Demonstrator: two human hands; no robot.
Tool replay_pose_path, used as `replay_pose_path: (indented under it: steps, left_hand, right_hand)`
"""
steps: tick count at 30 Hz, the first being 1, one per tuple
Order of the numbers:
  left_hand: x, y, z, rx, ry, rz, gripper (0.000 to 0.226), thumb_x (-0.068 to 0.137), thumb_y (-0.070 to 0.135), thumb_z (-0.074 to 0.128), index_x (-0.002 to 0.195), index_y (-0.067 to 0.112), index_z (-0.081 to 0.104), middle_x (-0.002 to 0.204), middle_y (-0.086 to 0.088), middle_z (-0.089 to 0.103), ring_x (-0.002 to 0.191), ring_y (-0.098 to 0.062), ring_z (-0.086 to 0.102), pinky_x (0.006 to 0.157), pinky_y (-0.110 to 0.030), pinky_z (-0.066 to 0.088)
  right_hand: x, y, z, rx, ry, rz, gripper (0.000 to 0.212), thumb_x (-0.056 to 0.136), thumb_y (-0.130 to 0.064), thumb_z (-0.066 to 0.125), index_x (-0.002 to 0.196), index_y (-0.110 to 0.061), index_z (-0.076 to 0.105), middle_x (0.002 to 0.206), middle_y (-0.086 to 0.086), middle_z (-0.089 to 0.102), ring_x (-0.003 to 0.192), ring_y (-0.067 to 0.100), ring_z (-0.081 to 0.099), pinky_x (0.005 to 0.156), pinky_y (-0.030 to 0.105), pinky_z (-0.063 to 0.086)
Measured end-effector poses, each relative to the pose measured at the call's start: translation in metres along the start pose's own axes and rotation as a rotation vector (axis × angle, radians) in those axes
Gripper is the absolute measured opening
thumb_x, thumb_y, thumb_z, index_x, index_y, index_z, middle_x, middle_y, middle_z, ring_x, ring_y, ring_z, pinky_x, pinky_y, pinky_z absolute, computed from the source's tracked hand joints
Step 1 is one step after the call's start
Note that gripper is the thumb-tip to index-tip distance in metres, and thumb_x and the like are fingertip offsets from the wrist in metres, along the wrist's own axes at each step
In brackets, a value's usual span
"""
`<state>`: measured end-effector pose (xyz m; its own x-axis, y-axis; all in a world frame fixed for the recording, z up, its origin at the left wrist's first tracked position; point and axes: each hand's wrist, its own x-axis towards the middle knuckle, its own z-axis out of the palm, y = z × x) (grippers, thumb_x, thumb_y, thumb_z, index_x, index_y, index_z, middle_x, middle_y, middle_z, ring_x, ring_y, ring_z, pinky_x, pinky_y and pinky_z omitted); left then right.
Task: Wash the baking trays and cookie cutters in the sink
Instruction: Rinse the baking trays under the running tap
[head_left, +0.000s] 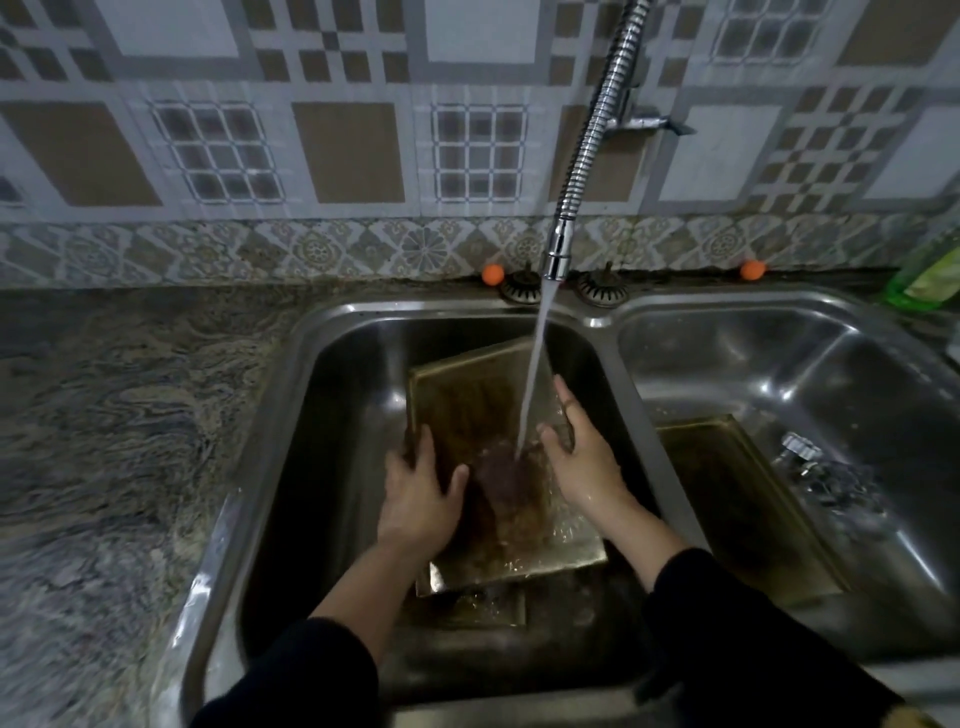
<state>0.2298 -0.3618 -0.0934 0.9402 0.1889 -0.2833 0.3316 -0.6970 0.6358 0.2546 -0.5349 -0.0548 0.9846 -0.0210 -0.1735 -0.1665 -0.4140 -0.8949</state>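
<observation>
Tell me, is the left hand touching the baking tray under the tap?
Touching. The head view shows the left hand gripping the left edge of the baking tray, fingers wrapped over its rim and thumb on its wet surface.

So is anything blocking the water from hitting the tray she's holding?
Nothing visible does. The water stream falls from the faucet straight onto the baking tray, landing between the left hand and the right hand, which grip the tray's side edges in the left sink basin.
</observation>
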Motion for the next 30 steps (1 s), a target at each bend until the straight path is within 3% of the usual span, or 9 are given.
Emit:
replay_pose_path:
  steps: [3,6,10,13,18,21,25,27,30]
  left_hand:
    - [-0.012,0.018,0.016,0.256,-0.001,0.118,0.069,0.095,0.062,0.023,0.149,0.039,-0.014,0.156,-0.004,-0.028,0.145,-0.029,-0.019,0.116,-0.055,-0.006]
    - [-0.015,0.047,0.031,0.347,-0.004,0.363,0.064,0.096,0.062,0.015,0.146,0.04,-0.018,0.15,0.01,-0.037,0.139,-0.018,-0.034,0.11,-0.06,-0.02]
    - [-0.009,0.086,0.034,0.235,-0.031,0.471,0.058,0.099,0.054,0.015,0.151,0.041,-0.007,0.157,0.014,-0.022,0.143,-0.012,-0.025,0.113,-0.061,-0.013]
    - [0.007,0.09,0.026,0.238,0.04,0.491,0.053,0.101,0.05,0.016,0.15,0.044,-0.001,0.16,0.012,-0.012,0.147,-0.012,-0.014,0.116,-0.057,-0.009]
    - [0.018,0.078,0.0,0.23,0.185,0.318,0.061,0.103,0.043,0.023,0.154,0.012,0.01,0.162,-0.011,0.003,0.149,-0.025,0.001,0.12,-0.036,0.004]
    - [0.009,0.072,-0.01,0.271,0.383,0.366,0.058,0.102,0.041,0.029,0.152,0.013,0.023,0.16,-0.011,0.015,0.148,-0.024,0.008,0.12,-0.038,0.009]
    - [0.004,0.052,-0.028,0.243,0.587,0.345,0.055,0.098,0.039,0.042,0.149,0.024,0.029,0.158,-0.002,0.019,0.144,-0.022,0.014,0.112,-0.047,0.018]
    - [0.005,0.042,-0.037,-0.023,0.492,0.245,0.062,0.099,0.038,0.041,0.153,0.027,0.013,0.158,-0.004,0.018,0.141,-0.027,0.029,0.109,-0.048,0.029]
    - [0.002,0.031,-0.045,-0.384,0.228,0.234,0.067,0.101,0.037,0.039,0.152,0.038,-0.004,0.147,-0.005,0.041,0.128,-0.023,0.048,0.103,-0.036,0.038]
  right_hand:
    - [-0.014,-0.006,-0.013,-0.097,0.026,-0.009,0.057,0.099,-0.041,0.039,0.146,-0.052,0.007,0.15,-0.003,0.038,0.134,0.022,0.04,0.106,0.042,0.035]
    - [-0.027,-0.009,-0.021,-0.09,0.008,-0.028,0.052,0.098,-0.05,0.03,0.146,-0.052,0.01,0.152,-0.006,0.034,0.137,0.021,0.036,0.11,0.039,0.029]
    - [-0.042,-0.009,-0.025,-0.057,-0.002,-0.093,0.05,0.097,-0.051,0.021,0.147,-0.048,0.017,0.153,-0.009,0.031,0.138,0.012,0.031,0.104,0.024,0.023]
    - [-0.046,-0.011,-0.033,-0.034,0.062,-0.118,0.05,0.097,-0.051,0.02,0.147,-0.046,0.018,0.151,-0.012,0.032,0.139,0.011,0.029,0.1,0.02,0.02]
    - [-0.047,-0.018,-0.04,0.024,0.145,-0.191,0.05,0.098,-0.049,0.022,0.147,-0.042,0.024,0.151,-0.013,0.031,0.139,0.008,0.03,0.101,0.017,0.025]
    - [-0.044,-0.021,-0.033,-0.008,0.151,-0.188,0.047,0.1,-0.046,0.024,0.147,-0.043,0.024,0.137,-0.016,0.044,0.13,0.008,0.041,0.092,0.012,0.032]
    - [-0.035,-0.02,-0.023,0.06,0.126,-0.209,0.049,0.098,-0.048,0.027,0.147,-0.045,0.019,0.153,-0.01,0.03,0.137,0.006,0.028,0.102,0.018,0.022]
    - [-0.032,-0.019,-0.02,0.055,0.122,-0.186,0.05,0.098,-0.048,0.028,0.147,-0.044,0.019,0.154,-0.006,0.029,0.14,0.014,0.029,0.101,0.021,0.021]
    - [-0.031,-0.019,-0.013,0.07,0.112,-0.193,0.05,0.098,-0.045,0.032,0.147,-0.043,0.02,0.154,-0.006,0.029,0.14,0.014,0.029,0.1,0.02,0.021]
